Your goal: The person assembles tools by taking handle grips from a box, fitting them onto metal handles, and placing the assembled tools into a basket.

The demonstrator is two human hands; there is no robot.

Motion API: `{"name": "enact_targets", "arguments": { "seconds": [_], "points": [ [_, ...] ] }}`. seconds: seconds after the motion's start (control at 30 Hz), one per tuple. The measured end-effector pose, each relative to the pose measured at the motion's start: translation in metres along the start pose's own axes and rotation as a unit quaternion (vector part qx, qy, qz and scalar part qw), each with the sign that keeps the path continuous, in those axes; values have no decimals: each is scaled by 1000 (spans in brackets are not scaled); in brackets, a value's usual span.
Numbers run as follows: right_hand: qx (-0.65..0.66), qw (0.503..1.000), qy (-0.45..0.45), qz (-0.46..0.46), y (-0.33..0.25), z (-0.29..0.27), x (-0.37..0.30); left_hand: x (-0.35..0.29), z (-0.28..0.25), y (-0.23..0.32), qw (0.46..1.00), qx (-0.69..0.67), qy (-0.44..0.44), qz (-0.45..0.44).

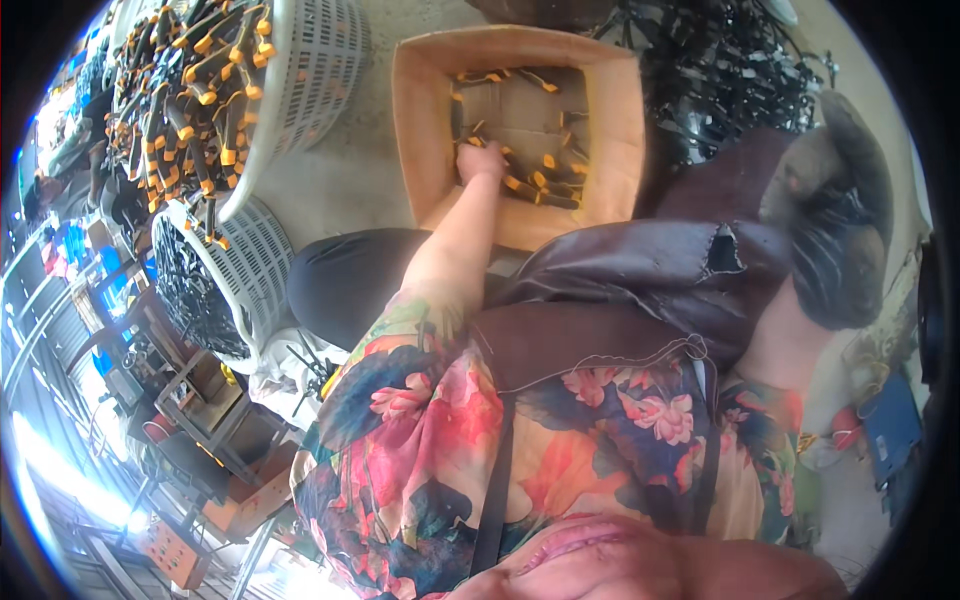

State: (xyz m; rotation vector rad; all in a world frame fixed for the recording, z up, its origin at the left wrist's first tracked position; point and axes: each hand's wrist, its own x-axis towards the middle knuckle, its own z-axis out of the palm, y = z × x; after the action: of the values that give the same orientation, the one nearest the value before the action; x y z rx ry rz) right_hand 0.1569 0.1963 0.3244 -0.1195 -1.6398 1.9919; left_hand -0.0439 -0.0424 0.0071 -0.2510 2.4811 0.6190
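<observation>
My bare left hand (483, 162) reaches down into an open cardboard box (420, 130). Its fingers look closed on a black-and-orange handle (477, 131), whose end sticks out past them; the rest is hidden under the hand. Several similar black-and-orange handles (545, 190) lie loose on the box's bottom, mostly along its sides. On the far right, my right hand (845, 240) wears a dark glove beside my raised knee. The glove's fingers blend into the dark things around them, so their pose is unclear.
Upper left, a pale slotted basket (318, 75) is heaped with black-and-orange handles. Below it, a smaller basket (255, 240) holds black pieces. A pile of shiny black parts (725, 75) lies beyond the box's right side. A brown leather apron (640, 270) covers my lap.
</observation>
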Motion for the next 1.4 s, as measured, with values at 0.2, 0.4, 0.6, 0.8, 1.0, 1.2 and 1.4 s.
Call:
{"name": "enact_targets", "arguments": {
  "seconds": [0.2, 0.4, 0.6, 0.8, 1.0, 1.2, 1.4],
  "points": [
    [-63, 995, -1, 71, 7, -4, 14, -20, -6, 22, 983, -104, -21, 147],
    [-174, 956, 84, 220, 27, 21, 29, -84, -44, 72, 926, -303, -159, 162],
    [-413, 894, -76, 155, 89, 5, 28, -155, -68, 94, 857, -359, -244, 277],
    [-313, 885, -176, 295, 85, 29, 44, -161, -81, 93, 840, -364, -230, 329],
    [-245, 896, -169, 330, 75, 28, 56, -172, -113, 110, 803, -439, -299, 270],
    [-90, 983, -37, 154, 66, 65, 60, -146, -165, 96, 735, -591, -267, 199],
    [-214, 971, -104, -17, 97, 60, 21, -178, -146, 112, 467, -712, -524, -31]
  ]
}}
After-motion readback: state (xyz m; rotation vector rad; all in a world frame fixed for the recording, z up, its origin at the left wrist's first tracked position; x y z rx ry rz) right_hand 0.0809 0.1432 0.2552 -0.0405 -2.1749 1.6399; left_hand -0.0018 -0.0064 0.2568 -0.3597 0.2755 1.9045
